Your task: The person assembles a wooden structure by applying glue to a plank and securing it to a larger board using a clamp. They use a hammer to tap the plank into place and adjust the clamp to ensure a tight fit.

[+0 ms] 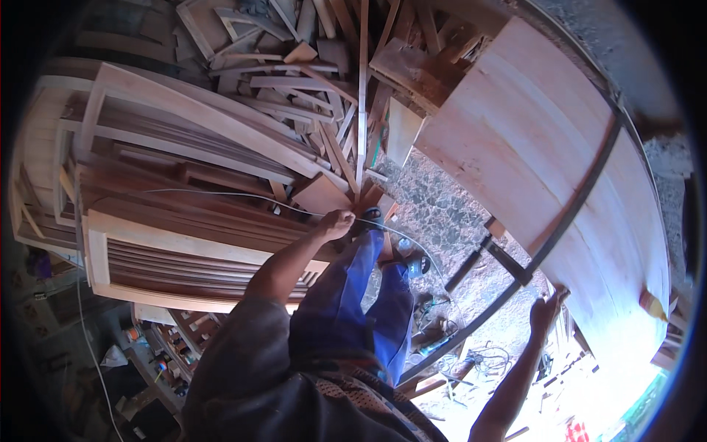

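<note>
Wide pale wooden panel (508, 121), dark bar clamp (574, 210) lying across it, speckled floor (453, 197) strewn with cables (490, 359)

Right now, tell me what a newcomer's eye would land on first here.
The broad pale wooden panel on the right would probably catch the eye first, with a dark bar clamp crossing it. Next come the stacked wooden frames on the left, then the right hand held out near the panel's edge.
</note>
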Motion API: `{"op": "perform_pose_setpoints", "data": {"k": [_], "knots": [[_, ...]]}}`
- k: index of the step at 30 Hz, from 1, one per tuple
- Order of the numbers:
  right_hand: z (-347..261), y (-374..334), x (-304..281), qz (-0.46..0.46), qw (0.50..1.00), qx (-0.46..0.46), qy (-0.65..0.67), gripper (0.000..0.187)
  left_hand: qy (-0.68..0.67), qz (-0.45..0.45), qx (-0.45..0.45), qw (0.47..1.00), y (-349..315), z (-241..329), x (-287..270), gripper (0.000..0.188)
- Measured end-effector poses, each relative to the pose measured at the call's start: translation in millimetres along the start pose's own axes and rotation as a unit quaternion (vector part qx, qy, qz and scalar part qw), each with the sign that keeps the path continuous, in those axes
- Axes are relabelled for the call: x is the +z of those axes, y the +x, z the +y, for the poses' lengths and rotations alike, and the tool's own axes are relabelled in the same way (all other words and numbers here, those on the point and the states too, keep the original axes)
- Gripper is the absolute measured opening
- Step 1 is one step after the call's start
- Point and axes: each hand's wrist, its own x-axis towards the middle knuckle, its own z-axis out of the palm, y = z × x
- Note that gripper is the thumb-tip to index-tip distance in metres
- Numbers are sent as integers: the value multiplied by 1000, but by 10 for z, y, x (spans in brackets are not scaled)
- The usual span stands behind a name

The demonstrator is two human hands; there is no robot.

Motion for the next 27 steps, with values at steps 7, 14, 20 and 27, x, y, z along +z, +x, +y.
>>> {"op": "perform_pose_setpoints", "data": {"k": [7, 14, 20, 27], "knots": [[673, -10, 233, 22, 999, -46, -2, 86, -138, 72, -211, 965, 1073, -670, 828, 29], [196, -162, 28, 52, 973, 163, 156, 63, -107, 117, -357, 920, 2177, -1856, 1622, 40], [-474, 194, -166, -27, 903, 313, 293, 56, -162, 172, -327, 915, 3072, -2938, 2179, 34], [-684, 122, -131, -76, 908, 294, 289, 54, -148, 149, -282, 936, 3142, -3000, 1925, 28]]}}
